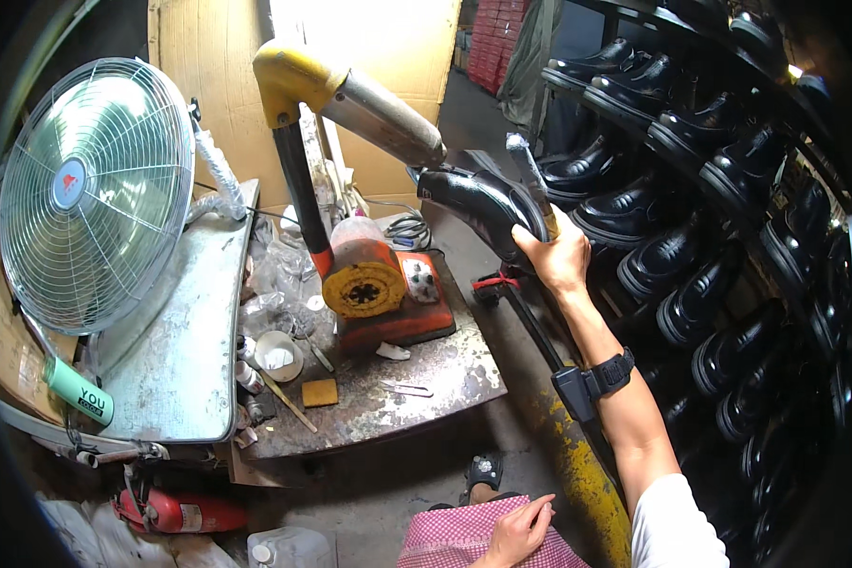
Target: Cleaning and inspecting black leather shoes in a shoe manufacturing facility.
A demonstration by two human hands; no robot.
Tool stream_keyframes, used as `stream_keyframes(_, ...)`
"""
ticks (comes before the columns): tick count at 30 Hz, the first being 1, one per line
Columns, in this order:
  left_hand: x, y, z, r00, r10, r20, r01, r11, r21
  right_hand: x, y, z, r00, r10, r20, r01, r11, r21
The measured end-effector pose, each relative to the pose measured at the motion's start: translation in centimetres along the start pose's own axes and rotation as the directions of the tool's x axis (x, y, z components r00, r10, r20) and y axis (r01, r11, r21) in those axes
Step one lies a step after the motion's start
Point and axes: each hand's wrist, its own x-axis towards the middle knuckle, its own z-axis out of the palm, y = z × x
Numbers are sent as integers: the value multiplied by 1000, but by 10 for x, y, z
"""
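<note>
My right hand (560, 254) is raised on the right and grips a glossy black shoe (483, 206) at one end. The shoe is tilted, with its other end at the mouth of a hot-air blower's metal nozzle (388, 115). A stick with a pale tip (523, 163) rises beside my right fingers; I cannot tell whether it is held too. My left hand (521, 532) rests on a pink checked cloth (445, 532) over my lap, holding nothing, its fingers stretched out. The blower's yellow elbow (298, 80) and orange base (398, 327) stand on a worn metal table (454, 379).
Racks of black shoes (648, 251) fill the right side. A large fan (95, 194) stands left, above a pale board (175, 350) and green tumbler (80, 390). On the table lie tweezers (407, 388), a yellow sponge (320, 393) and a white cup (279, 355). A yellow pipe (587, 464) runs below my right arm.
</note>
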Motion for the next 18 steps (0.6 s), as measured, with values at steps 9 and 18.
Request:
stream_keyframes(9, -2, -11, -2, 995, -34, -92, 34, 999, -1, 0, -7, 2, 998, -70, 0, 70, 997, -25)
stream_keyframes(18, 2, -17, 1, 997, -27, -65, 26, 1000, -16, -16, -2, -24, 996, -87, -13, 84, 989, -125)
